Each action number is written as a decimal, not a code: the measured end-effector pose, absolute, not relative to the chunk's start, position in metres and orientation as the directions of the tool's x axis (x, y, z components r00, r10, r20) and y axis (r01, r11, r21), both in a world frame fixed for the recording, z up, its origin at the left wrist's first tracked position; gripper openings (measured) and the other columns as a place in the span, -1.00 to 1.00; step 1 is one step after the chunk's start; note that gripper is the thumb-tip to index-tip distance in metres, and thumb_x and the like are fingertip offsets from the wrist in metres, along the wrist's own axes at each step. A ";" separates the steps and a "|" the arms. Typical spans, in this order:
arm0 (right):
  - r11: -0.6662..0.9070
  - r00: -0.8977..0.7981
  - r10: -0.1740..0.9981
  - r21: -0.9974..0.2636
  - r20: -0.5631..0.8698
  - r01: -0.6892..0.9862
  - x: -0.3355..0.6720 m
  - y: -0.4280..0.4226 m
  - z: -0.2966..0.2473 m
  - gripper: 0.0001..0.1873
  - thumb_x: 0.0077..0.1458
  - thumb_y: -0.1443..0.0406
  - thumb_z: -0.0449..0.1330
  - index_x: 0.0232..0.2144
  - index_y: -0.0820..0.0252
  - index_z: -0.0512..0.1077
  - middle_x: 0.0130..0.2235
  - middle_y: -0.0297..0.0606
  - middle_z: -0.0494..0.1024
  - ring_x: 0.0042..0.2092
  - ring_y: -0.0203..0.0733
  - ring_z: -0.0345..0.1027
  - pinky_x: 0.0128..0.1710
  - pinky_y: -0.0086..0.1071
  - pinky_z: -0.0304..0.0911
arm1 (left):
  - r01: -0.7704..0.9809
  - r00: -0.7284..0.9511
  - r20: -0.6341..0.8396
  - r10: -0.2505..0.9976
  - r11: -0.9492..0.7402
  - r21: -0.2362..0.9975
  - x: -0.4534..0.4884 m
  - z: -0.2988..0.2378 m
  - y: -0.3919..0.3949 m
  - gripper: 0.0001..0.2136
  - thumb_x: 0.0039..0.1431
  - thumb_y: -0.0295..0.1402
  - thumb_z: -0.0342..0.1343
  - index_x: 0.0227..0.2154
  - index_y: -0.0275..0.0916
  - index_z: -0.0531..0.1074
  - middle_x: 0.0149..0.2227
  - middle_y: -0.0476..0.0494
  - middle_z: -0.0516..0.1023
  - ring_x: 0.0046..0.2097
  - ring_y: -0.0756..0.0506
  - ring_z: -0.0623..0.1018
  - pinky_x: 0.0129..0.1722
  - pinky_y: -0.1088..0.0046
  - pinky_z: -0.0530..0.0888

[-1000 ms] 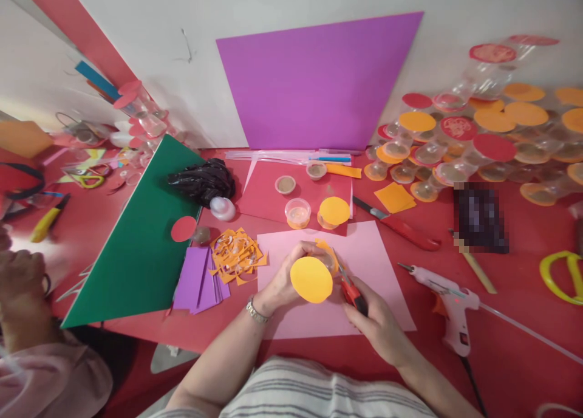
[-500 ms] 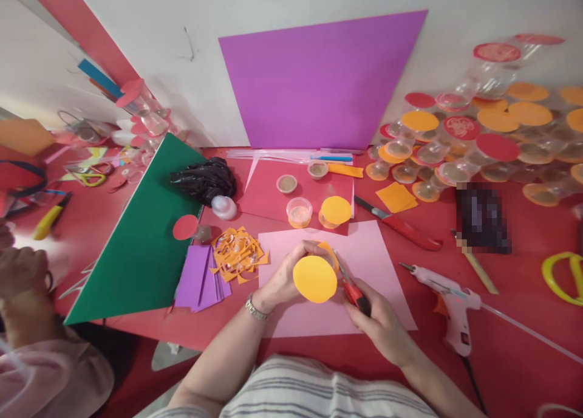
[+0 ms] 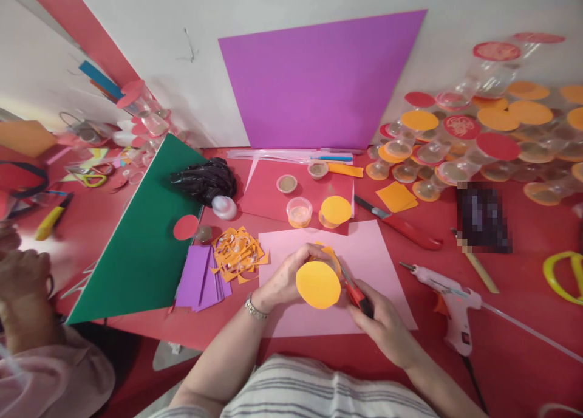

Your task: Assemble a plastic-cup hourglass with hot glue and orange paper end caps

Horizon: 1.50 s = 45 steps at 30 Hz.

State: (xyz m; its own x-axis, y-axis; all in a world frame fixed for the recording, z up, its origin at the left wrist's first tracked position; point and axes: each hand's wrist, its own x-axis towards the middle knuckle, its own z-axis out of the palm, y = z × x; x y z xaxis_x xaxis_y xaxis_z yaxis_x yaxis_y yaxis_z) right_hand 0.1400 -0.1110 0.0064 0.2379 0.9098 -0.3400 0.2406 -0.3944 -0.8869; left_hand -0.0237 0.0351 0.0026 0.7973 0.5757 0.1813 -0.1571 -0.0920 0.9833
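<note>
My left hand (image 3: 291,277) is wrapped round a clear plastic cup piece with a round yellow paper disc (image 3: 318,284) on its near end. Orange paper (image 3: 328,251) shows on the far end, and the cup between is mostly hidden by my fingers. In my right hand (image 3: 378,318) is a red and black utility knife (image 3: 357,293), its blade lying along the edge of the orange paper. Both hands are above a pink sheet (image 3: 378,254). Just beyond them stand a clear cup (image 3: 299,211) and another topped with a yellow disc (image 3: 336,209).
Left lie orange paper scraps (image 3: 239,254), purple paper pieces (image 3: 195,284) and a slanted green board (image 3: 132,254). Right are a glue gun (image 3: 450,296), a red-handled cutter (image 3: 410,231) and stacked disc-topped cups (image 3: 455,144). Another person's hands (image 3: 22,272) show at far left.
The held cup piece and its yellow disc have shifted slightly right and towards me. My right hand has moved slightly the same way, keeping its grip on the utility knife.
</note>
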 end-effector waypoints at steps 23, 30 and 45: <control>-0.374 0.282 0.908 -0.902 -0.309 0.215 0.135 -0.112 0.002 -0.73 0.05 0.15 0.14 -0.22 0.14 0.45 -0.53 -0.38 0.38 -0.44 -0.19 0.33 -0.45 -0.39 0.25 | -0.135 0.677 0.130 0.725 -0.052 0.989 -0.018 -0.020 0.025 -0.43 -0.08 -0.31 0.43 -0.05 -0.19 0.25 -0.09 -0.14 0.46 -0.13 -0.13 0.52 -0.15 0.31 0.50; -0.381 0.286 0.907 -0.892 -0.310 0.244 0.134 -0.108 0.005 -0.70 0.00 0.14 0.11 -0.22 0.13 0.42 -0.44 -0.34 0.44 -0.38 -0.18 0.34 -0.36 -0.36 0.29 | -0.110 0.691 0.123 0.712 -0.064 0.992 -0.019 -0.016 0.023 -0.43 -0.11 -0.35 0.44 -0.06 -0.15 0.25 -0.14 -0.10 0.46 -0.16 -0.12 0.53 -0.20 0.34 0.48; -0.375 0.292 0.907 -0.895 -0.302 0.240 0.135 -0.106 0.009 -0.73 0.03 0.14 0.14 -0.25 0.14 0.46 -0.54 -0.39 0.37 -0.44 -0.20 0.31 -0.45 -0.40 0.24 | -0.198 0.711 0.219 0.668 -0.108 0.974 -0.020 -0.012 0.029 -0.43 -0.10 -0.34 0.45 -0.03 -0.12 0.31 -0.04 -0.16 0.51 -0.03 -0.22 0.58 -0.05 0.19 0.52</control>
State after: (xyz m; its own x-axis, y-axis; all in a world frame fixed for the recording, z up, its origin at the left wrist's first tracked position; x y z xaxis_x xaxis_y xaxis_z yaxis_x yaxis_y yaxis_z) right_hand 0.1355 -0.1062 0.0092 0.2919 0.9075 -0.3021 0.2403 -0.3753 -0.8952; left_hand -0.0201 0.0290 -0.0124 0.7112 0.6681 0.2186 -0.1978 -0.1081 0.9743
